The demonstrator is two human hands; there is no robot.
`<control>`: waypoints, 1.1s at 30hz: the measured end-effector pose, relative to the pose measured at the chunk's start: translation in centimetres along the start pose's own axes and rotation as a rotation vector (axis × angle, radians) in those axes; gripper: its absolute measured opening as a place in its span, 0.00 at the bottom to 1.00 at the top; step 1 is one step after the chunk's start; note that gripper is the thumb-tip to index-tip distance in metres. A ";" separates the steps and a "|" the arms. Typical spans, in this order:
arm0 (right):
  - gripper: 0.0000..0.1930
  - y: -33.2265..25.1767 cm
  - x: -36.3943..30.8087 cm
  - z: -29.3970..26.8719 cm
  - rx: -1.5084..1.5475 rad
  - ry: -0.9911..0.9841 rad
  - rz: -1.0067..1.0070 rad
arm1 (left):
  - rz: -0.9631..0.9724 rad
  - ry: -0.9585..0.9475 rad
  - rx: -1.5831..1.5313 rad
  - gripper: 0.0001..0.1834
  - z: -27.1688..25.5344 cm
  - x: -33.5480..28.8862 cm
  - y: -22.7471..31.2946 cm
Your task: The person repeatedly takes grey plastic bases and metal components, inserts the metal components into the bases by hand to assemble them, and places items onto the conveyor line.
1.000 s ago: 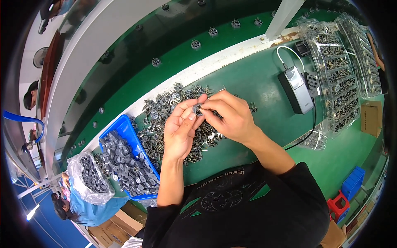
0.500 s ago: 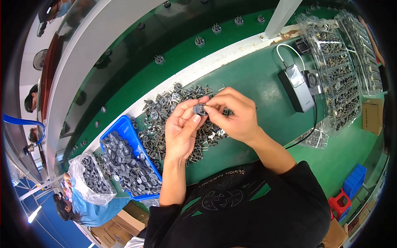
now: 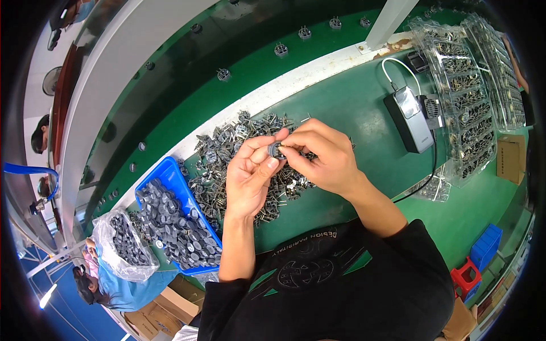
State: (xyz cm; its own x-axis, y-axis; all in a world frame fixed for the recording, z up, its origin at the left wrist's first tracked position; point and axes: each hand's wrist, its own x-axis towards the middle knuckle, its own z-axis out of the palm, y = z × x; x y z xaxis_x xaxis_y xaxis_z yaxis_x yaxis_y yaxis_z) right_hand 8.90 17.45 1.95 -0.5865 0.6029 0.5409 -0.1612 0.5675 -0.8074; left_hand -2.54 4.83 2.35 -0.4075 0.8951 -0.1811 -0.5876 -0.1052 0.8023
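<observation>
My left hand (image 3: 249,179), fingers curled, holds a small round grey part (image 3: 273,151) over a heap of pronged pieces (image 3: 219,149), right of a blue bin (image 3: 181,183). My right hand (image 3: 325,154) pinches its right edge, thumb against fingertips.

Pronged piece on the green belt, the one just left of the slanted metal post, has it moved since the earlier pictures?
Yes: the pronged piece has moved right, closer to the slanted metal post.
</observation>
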 end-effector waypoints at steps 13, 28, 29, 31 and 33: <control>0.09 0.0 -0.2 0.1 -0.213 0.026 -0.155 | -0.045 0.021 0.128 0.18 0.6 0.0 0.9; 0.09 -0.2 -0.3 1.5 -0.184 0.163 -0.167 | 0.035 0.005 0.073 0.19 1.5 0.4 1.2; 0.09 -0.2 -0.3 1.5 -0.186 0.177 -0.187 | 0.058 -0.008 0.059 0.19 1.6 0.4 1.3; 0.10 0.0 -0.5 1.3 -0.119 0.128 -0.157 | 0.041 0.043 0.117 0.17 1.4 0.4 1.3; 0.11 0.3 -0.6 0.9 -0.050 0.077 -0.131 | 0.026 0.097 0.176 0.16 0.9 0.6 1.3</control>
State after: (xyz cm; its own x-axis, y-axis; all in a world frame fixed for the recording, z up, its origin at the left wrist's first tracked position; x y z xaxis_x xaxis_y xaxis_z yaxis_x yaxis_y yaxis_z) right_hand 8.52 16.77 1.20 -0.5004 0.5622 0.6585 -0.1912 0.6700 -0.7173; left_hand -2.95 5.61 3.83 -0.4913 0.8464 -0.2056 -0.4484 -0.0434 0.8928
